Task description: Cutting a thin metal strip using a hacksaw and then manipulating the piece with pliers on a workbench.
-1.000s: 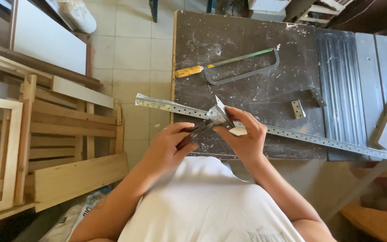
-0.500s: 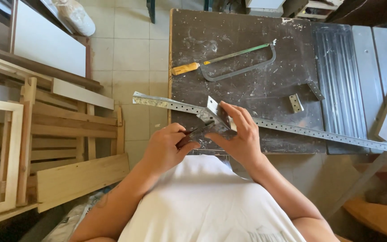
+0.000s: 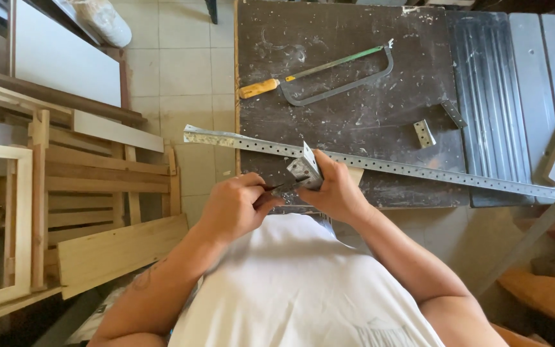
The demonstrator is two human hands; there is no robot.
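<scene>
Fingers of the right hand (image 3: pixel 335 189) are curled tight around a small perforated metal bracket (image 3: pixel 304 170) at the middle of the frame, just above the white shirt. The left hand (image 3: pixel 232 207) pinches a thin dark tool (image 3: pixel 277 187), its tip touching the bracket. Behind them a long perforated metal strip (image 3: pixel 419 171) crosses the dark workbench (image 3: pixel 354 122), with a hacksaw (image 3: pixel 329 80) lying higher up.
</scene>
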